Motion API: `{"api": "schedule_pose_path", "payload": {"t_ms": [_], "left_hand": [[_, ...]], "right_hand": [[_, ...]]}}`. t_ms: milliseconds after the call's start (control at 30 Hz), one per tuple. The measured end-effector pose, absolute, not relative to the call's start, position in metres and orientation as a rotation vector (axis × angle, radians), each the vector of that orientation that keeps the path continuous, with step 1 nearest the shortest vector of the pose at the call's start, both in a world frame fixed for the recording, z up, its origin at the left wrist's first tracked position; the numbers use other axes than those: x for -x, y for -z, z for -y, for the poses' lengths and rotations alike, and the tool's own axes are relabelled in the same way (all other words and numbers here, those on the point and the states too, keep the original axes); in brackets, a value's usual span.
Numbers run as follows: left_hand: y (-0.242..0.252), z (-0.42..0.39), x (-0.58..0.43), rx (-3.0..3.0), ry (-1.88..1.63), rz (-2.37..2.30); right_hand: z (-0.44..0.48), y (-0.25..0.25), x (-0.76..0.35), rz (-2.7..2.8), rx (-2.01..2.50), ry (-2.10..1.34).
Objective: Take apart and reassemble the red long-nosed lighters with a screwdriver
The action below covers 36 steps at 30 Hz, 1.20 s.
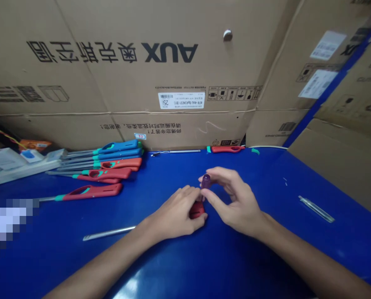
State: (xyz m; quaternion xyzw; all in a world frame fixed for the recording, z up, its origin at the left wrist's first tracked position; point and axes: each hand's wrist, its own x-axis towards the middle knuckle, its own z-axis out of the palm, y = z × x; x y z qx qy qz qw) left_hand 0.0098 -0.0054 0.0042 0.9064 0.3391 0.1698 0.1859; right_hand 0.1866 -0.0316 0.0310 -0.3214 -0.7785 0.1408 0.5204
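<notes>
Near the middle of the blue table, my left hand [181, 211] is wrapped round a red lighter [197, 210], whose handle end shows between the fingers. A long metal tube [109, 234] sticks out to the left from under that hand and wrist. Just right of it, my right hand [232, 197] pinches a small dark purple cylinder [206, 181] between thumb and fingers. The cylinder stands roughly upright at the end of the red handle; whether the two touch is hidden by the fingers.
Blue, orange and red long-necked lighters [92, 191] lie at the left. Against the cardboard wall [111, 83] at the back are a red handle [225, 149] and a thin rod [179, 151]. A clear tube [316, 209] lies at the right.
</notes>
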Motion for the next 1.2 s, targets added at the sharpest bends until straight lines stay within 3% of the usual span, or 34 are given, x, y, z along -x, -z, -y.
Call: {"api": "schedule_pose_path", "payload": {"t_ms": [133,333,500,700,867,1033,1200], "left_hand": [[-0.0041,0.0059,-0.0085,-2.518,-0.485,-0.909],[-0.0042,0.0052,-0.0094,-2.561,-0.482,-0.909],[-0.0036,0.0047,-0.0091,-2.554,-0.469,-0.904],[-0.0032,0.0051,-0.0092,-2.541,-0.484,-0.918],[-0.003,0.0051,-0.0093,-2.529,-0.491,-0.906],[-0.0036,0.0055,-0.01,-2.527,-0.485,-0.911],[-0.0009,0.0044,-0.0095,-2.541,-0.482,-0.912]], "right_hand": [[0.0338,-0.0256,-0.1867,1.822,0.832,-0.475],[0.0281,-0.0247,-0.1873,1.858,0.759,-0.197],[0.0301,-0.026,-0.1846,1.839,0.799,-0.358],[0.0297,-0.0308,-0.1834,1.884,0.755,-0.227],[0.0305,-0.0284,-0.1834,1.858,0.806,-0.421],[0.0285,-0.0319,-0.1839,1.937,0.757,-0.204],[0.0283,-0.0287,-0.1844,1.926,0.761,-0.28]]}}
